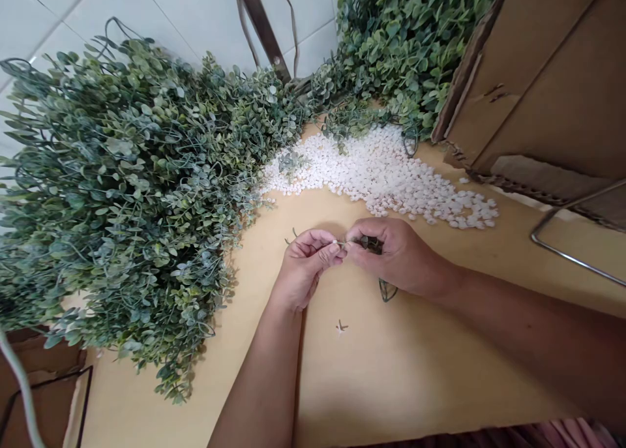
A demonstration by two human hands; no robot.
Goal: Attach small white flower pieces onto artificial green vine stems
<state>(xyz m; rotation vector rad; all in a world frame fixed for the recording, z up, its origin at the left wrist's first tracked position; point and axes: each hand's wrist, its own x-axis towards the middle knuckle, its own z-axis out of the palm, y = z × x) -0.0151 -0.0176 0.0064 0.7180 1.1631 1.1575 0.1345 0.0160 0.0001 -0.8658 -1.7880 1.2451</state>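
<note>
My left hand and my right hand meet fingertip to fingertip just above the table. Both pinch a thin green artificial plant stem that spans the small gap between them. A tiny pale bit shows at my left thumb and forefinger; I cannot make out its kind. Dark leaves show inside the curl of my right fingers, and a green loop hangs below that hand. Thin green tips poke out behind my left hand. Behind both hands spreads a pile of small white pieces.
A big heap of artificial greenery fills the left side, with more foliage at the back. A cardboard box stands at the right by a bent metal rod. One small star-shaped scrap lies on the tan tabletop.
</note>
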